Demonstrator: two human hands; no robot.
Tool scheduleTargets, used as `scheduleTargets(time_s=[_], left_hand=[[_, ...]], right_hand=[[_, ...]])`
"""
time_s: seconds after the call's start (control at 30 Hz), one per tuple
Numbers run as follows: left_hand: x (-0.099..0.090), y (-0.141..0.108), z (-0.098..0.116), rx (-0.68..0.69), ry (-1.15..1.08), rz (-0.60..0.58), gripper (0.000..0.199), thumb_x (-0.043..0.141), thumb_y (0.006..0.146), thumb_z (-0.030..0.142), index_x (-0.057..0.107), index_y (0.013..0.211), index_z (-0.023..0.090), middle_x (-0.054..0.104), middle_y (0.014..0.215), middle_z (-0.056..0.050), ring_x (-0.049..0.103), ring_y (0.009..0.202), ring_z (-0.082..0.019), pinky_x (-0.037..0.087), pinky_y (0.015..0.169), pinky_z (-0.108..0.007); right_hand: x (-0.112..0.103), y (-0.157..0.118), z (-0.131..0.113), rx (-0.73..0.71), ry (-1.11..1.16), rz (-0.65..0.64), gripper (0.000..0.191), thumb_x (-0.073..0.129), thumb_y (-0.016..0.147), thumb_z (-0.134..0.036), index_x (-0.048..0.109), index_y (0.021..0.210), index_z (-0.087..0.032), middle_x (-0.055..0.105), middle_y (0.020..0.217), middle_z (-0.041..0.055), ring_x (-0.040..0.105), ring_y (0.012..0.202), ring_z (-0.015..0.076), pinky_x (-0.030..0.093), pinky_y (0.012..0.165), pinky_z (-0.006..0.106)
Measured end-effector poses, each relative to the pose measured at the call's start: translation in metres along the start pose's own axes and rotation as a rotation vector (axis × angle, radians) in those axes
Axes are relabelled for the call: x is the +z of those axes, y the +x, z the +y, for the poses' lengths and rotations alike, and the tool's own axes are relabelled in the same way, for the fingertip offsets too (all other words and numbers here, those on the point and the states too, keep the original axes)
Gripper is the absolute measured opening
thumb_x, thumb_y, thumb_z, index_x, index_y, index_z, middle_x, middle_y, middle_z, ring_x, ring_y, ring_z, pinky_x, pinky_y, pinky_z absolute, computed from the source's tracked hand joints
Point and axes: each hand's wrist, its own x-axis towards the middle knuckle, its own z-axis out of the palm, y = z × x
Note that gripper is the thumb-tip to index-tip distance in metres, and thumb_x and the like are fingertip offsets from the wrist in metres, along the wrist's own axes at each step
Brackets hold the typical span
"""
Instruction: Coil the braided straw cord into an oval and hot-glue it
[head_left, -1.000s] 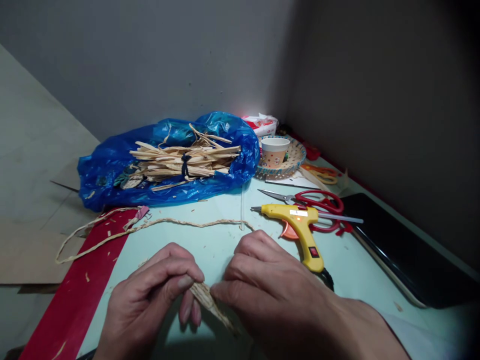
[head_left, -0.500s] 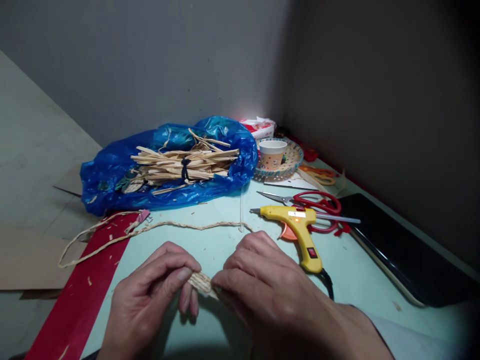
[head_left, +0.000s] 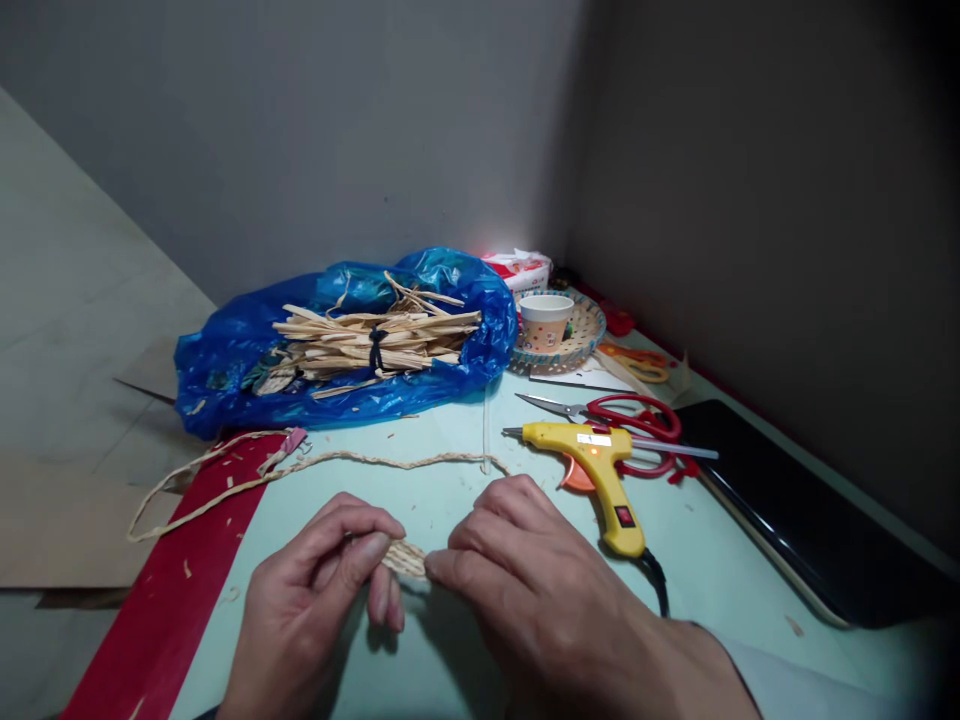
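Observation:
Between my two hands is a small flat piece of coiled straw cord (head_left: 406,559), its middle showing and its ends covered by fingers. My left hand (head_left: 315,580) pinches its left end between thumb and forefinger. At the right end, my right hand (head_left: 525,570) grips it with the fingertips, seen from the back of the hand. A long twisted straw cord (head_left: 390,461) runs from behind my right hand leftward over the table and loops back at a pink clip (head_left: 294,440). A yellow glue gun (head_left: 600,450) lies just right of my right hand.
Behind, a blue plastic bag (head_left: 225,370) holds a tied bundle of dry straw (head_left: 420,335). Red-handled scissors (head_left: 637,410) lie behind the glue gun. A paper cup (head_left: 546,322) sits in a woven basket (head_left: 585,340). A black flat case (head_left: 795,510) lies at the right.
The whole view has shifted slightly, so things sit a little lower. Both hands keep hold of the coiled piece, with the right fingers shifted a little along its edge.

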Motion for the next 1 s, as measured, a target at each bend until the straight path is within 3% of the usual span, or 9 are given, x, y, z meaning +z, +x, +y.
scheduleTargets(time_s=[0.13,0.23,0.53,0.7,0.8,0.87,1.0], left_hand=[[0.003,0.000,-0.002,-0.039,-0.059,0.021,0.011,0.064,0.091,0.033,0.070,0.087,0.024,0.057,0.058,0.007,0.064,0.049,-0.012,0.051,0.051,-0.022],[0.006,0.001,-0.003,-0.053,-0.092,0.034,0.013,0.065,0.090,0.035,0.071,0.087,0.023,0.057,0.056,0.006,0.064,0.046,-0.013,0.051,0.050,-0.023],[0.007,-0.007,-0.003,-0.014,-0.088,0.107,0.012,0.066,0.088,0.034,0.071,0.085,0.024,0.059,0.055,0.006,0.067,0.049,-0.016,0.054,0.054,-0.024],[0.009,-0.009,0.000,0.015,-0.061,0.151,0.011,0.068,0.087,0.035,0.073,0.084,0.026,0.062,0.056,0.004,0.067,0.050,-0.017,0.055,0.055,-0.025],[0.011,-0.009,0.002,-0.014,-0.087,0.193,0.010,0.071,0.084,0.036,0.073,0.083,0.026,0.062,0.054,0.005,0.066,0.050,-0.017,0.055,0.055,-0.025],[0.010,-0.009,0.001,-0.057,-0.110,0.176,0.013,0.073,0.082,0.037,0.072,0.085,0.025,0.061,0.053,0.005,0.066,0.050,-0.017,0.054,0.056,-0.024],[0.008,-0.007,-0.003,-0.155,-0.170,0.068,0.020,0.068,0.086,0.043,0.067,0.091,0.024,0.060,0.049,0.005,0.065,0.051,-0.017,0.052,0.057,-0.026]], right_hand=[[-0.012,0.002,-0.003,0.113,0.084,-0.174,0.022,0.056,0.084,-0.009,0.068,0.103,-0.011,0.065,0.093,0.0093,0.049,0.086,0.0238,0.039,0.083,0.039],[-0.020,0.005,-0.004,0.169,0.130,-0.236,0.022,0.048,0.092,-0.005,0.067,0.099,-0.012,0.064,0.095,0.0090,0.049,0.091,0.0222,0.039,0.088,0.037],[-0.023,0.009,-0.003,0.141,0.217,-0.180,0.021,0.052,0.096,-0.005,0.072,0.102,-0.010,0.063,0.088,0.0072,0.052,0.087,0.0184,0.041,0.082,0.030],[-0.025,0.009,-0.005,0.086,0.221,-0.179,0.027,0.049,0.094,-0.002,0.070,0.109,-0.008,0.064,0.090,0.0072,0.053,0.089,0.0177,0.041,0.088,0.029],[-0.026,0.008,-0.004,0.089,0.213,-0.198,0.018,0.057,0.096,-0.013,0.069,0.109,-0.008,0.064,0.095,0.0071,0.053,0.092,0.0177,0.040,0.091,0.029],[-0.026,0.008,-0.003,0.085,0.199,-0.209,0.017,0.062,0.097,-0.020,0.069,0.107,-0.008,0.064,0.094,0.0069,0.054,0.092,0.0176,0.040,0.092,0.029],[-0.025,0.008,-0.001,0.041,0.128,-0.196,0.014,0.055,0.098,-0.013,0.068,0.102,-0.010,0.065,0.091,0.0071,0.053,0.087,0.0176,0.041,0.089,0.032]])
